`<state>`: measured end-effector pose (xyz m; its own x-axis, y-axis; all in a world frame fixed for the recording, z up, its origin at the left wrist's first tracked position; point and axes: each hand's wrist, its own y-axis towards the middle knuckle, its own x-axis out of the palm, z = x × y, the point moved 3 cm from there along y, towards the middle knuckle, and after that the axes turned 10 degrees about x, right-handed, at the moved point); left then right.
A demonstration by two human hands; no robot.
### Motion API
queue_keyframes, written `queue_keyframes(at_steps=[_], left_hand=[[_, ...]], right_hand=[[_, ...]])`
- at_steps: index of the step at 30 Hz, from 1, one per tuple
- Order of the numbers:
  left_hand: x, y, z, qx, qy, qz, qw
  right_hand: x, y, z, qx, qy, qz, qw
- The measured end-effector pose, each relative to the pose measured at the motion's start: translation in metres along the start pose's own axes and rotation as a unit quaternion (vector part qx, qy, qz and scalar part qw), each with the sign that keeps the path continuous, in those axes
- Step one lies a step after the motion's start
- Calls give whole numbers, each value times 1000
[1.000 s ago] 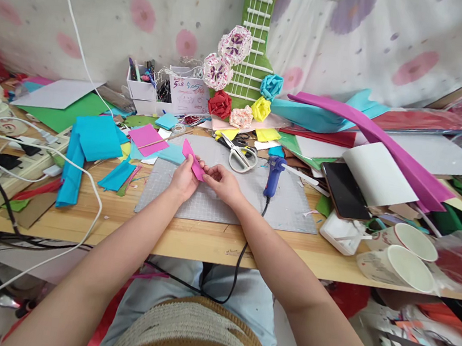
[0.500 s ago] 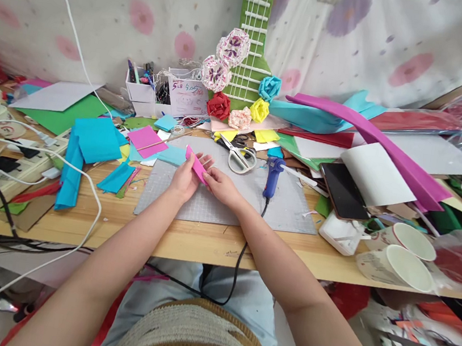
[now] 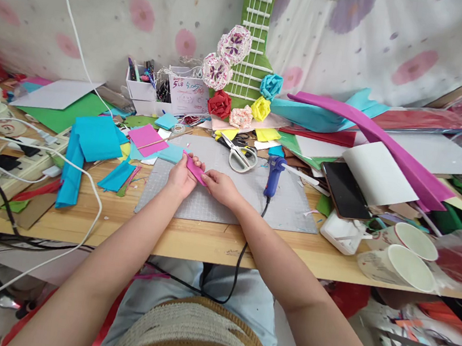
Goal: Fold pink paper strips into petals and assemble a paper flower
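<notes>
A narrow folded piece of pink paper is held between my two hands above the grey cutting mat. My left hand is closed around its far-left part, fingers curled beneath it. At the strip's right end, my right hand pinches it between thumb and fingers. Beyond my hands lie white-handled scissors. To the right a blue glue gun rests on the mat, its cord running off the table's front edge. A square of pink paper lies to the left.
Blue paper pieces and a power strip with cables cover the left side. At the back, paper flowers surround a green guitar-shaped piece. On the right are a phone, a white tray and paper cups.
My left hand has shifted slightly left and its fingers have curled more around the pink paper, which now lies flatter. My right hand keeps its pinch.
</notes>
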<state>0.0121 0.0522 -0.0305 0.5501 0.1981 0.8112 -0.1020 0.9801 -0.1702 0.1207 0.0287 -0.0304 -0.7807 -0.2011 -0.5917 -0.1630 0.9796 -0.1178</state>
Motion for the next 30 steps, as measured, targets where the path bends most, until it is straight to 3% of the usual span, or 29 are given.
queue_keyframes(at_steps=[6,11,24,30], left_hand=[[4,-3,1,2,-5,-19,1000],[5,-4,1,27,2,-1,1000],[-1,1,1,-18,-50,22,998],[0,-1,1,-11,-10,56,998]], right_hand=[[2,5,4,13,11,14,1000],[3,5,4,21,-4,13,1000],[7,0,-1,-10,-92,13,996],[5,-2,-5,-1,-111,18,994]])
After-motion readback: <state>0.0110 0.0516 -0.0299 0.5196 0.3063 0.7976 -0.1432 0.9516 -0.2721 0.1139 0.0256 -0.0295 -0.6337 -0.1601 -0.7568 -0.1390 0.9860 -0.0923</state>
